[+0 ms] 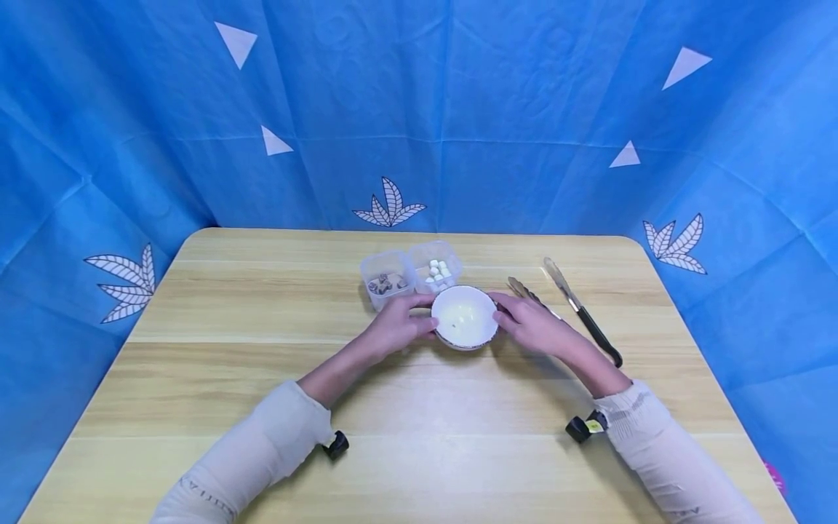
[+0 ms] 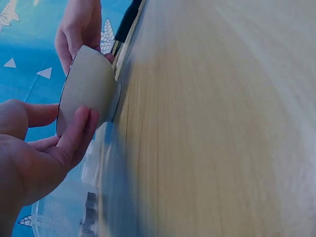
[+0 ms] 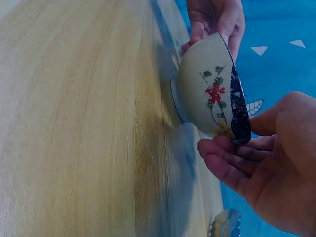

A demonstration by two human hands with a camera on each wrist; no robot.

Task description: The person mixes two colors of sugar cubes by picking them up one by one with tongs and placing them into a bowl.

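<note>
Both hands hold a round bowl [image 1: 464, 318] near the middle of the table, its white inside facing up. My left hand [image 1: 401, 323] grips its left side, thumb at the rim and fingers curled under the wall. On the opposite side my right hand [image 1: 532, 323] pinches the rim in the same manner. In the right wrist view the bowl's outside [image 3: 202, 84] shows a red flower, green leaves and a dark speckled rim band. The foot is close to the tabletop; I cannot tell whether it touches.
Behind the left hand stand two clear plastic containers, one with several brown pieces [image 1: 382, 284], the other with several white chunks [image 1: 438, 271]. Metal tongs [image 1: 592, 327] with black handles lie spread beside the right hand. A blue curtain [image 1: 419, 109] surrounds the wooden table [image 1: 262, 291].
</note>
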